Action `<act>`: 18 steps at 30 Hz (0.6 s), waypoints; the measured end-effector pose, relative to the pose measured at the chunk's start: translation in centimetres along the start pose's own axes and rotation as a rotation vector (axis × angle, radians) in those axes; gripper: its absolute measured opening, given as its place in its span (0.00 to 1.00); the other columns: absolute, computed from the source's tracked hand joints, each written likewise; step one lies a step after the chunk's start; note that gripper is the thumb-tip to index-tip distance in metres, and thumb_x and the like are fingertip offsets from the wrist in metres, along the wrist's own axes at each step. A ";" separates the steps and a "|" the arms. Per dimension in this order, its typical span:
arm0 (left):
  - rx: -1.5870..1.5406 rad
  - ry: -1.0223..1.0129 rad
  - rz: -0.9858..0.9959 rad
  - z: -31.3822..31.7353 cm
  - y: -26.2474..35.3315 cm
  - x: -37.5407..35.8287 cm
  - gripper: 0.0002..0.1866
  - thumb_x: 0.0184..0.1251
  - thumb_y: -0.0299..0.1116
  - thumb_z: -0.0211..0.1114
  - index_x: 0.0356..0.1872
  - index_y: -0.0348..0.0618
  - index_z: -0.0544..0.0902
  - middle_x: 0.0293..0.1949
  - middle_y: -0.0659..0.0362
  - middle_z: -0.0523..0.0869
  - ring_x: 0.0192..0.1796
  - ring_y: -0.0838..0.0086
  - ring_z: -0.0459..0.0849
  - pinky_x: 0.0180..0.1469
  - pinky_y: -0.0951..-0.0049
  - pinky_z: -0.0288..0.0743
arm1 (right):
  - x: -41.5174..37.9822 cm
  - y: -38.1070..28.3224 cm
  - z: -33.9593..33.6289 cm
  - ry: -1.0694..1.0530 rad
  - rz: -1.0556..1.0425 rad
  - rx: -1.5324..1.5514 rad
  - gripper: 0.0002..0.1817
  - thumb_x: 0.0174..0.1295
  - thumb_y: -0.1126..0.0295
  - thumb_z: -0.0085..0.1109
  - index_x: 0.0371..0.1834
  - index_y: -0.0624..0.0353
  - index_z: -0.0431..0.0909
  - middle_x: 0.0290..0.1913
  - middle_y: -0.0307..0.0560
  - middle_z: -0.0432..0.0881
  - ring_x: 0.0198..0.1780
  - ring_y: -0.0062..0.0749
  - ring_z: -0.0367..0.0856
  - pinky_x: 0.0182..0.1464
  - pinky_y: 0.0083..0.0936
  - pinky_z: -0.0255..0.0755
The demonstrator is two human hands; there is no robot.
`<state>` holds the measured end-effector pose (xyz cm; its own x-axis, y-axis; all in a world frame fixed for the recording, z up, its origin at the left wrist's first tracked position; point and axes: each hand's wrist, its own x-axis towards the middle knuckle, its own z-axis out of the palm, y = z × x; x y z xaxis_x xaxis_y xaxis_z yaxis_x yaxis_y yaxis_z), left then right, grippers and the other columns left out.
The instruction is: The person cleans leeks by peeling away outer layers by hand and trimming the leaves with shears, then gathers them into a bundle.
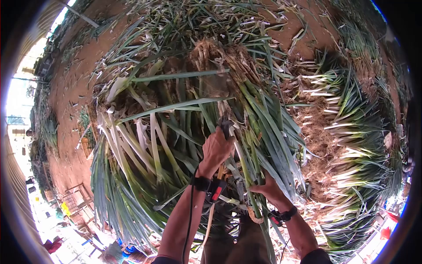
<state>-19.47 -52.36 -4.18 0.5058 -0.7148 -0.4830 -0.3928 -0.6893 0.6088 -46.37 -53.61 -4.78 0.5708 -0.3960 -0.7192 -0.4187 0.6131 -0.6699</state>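
A big heap of leeks point(132, 149) with white stems and long green leaves fills the middle, in front of the body. My left hand point(217, 147) is closed at the centre of the heap around a dark object, too small to identify, beside a pale stem. Lower and to the right, my right hand point(267, 190) wraps around green leek stalks point(248, 152), thumb showing on the left; its other fingers are partly hidden by leaves. Roots of that bunch point up and away. Both wrists wear black straps with small devices.
A long row of leeks point(351, 145) lies at the right, roots facing left. Loose leaves point(193, 22) cover the ground at the back. Brown soil point(70, 101) shows at left, with a wooden crate point(77, 198) at lower left.
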 end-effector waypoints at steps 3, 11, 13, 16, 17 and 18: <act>-0.154 -0.097 -0.019 -1.0 -1.2 0.6 0.23 0.65 0.46 0.65 0.46 0.32 0.77 0.35 0.38 0.85 0.41 0.45 0.86 0.45 0.50 0.76 | -0.3 -1.1 -0.1 -0.013 0.046 -0.016 0.56 0.50 0.73 0.79 0.83 0.63 0.55 0.65 0.52 0.74 0.69 0.38 0.74 0.69 0.36 0.74; -0.039 -0.218 -0.023 -4.2 -4.1 -12.3 0.32 0.66 0.43 0.69 0.68 0.38 0.74 0.47 0.43 0.87 0.51 0.57 0.88 0.52 0.55 0.77 | -5.6 -9.8 5.0 -0.137 0.002 0.170 0.64 0.48 0.76 0.76 0.88 0.59 0.42 0.78 0.54 0.68 0.65 0.39 0.82 0.59 0.35 0.84; -0.181 -0.340 0.063 -6.0 -5.5 -18.1 0.35 0.67 0.42 0.71 0.72 0.37 0.72 0.48 0.44 0.87 0.50 0.60 0.88 0.52 0.58 0.78 | -9.4 -8.5 7.0 -0.262 -0.171 0.198 0.69 0.48 0.83 0.76 0.89 0.55 0.35 0.79 0.60 0.68 0.59 0.44 0.87 0.52 0.38 0.88; -0.238 -0.265 -0.015 -8.6 -9.9 -24.9 0.40 0.67 0.43 0.73 0.77 0.37 0.68 0.50 0.44 0.87 0.51 0.58 0.88 0.54 0.60 0.80 | -13.9 -6.6 10.8 -0.399 -0.066 0.527 0.72 0.49 0.91 0.76 0.89 0.49 0.31 0.80 0.64 0.65 0.63 0.53 0.85 0.58 0.49 0.87; -0.238 -0.267 -0.078 -9.7 -10.9 -25.8 0.42 0.67 0.44 0.73 0.78 0.38 0.67 0.52 0.43 0.87 0.51 0.56 0.89 0.55 0.60 0.81 | -14.3 -4.3 11.4 -0.477 -0.127 0.703 0.71 0.51 0.91 0.76 0.89 0.48 0.31 0.80 0.65 0.64 0.64 0.54 0.84 0.60 0.51 0.86; -0.322 -0.191 -0.123 -11.1 -10.9 -26.7 0.41 0.66 0.40 0.74 0.77 0.36 0.68 0.49 0.46 0.87 0.49 0.61 0.88 0.53 0.62 0.81 | -15.3 -5.9 12.7 -0.529 -0.071 0.642 0.69 0.53 0.90 0.75 0.89 0.49 0.32 0.82 0.64 0.61 0.66 0.55 0.83 0.60 0.52 0.85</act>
<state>-20.17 -24.47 9.07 0.3707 -0.6589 -0.6546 -0.0616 -0.7207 0.6905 -43.66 -42.50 12.51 0.9043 -0.1729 -0.3903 0.0229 0.9327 -0.3600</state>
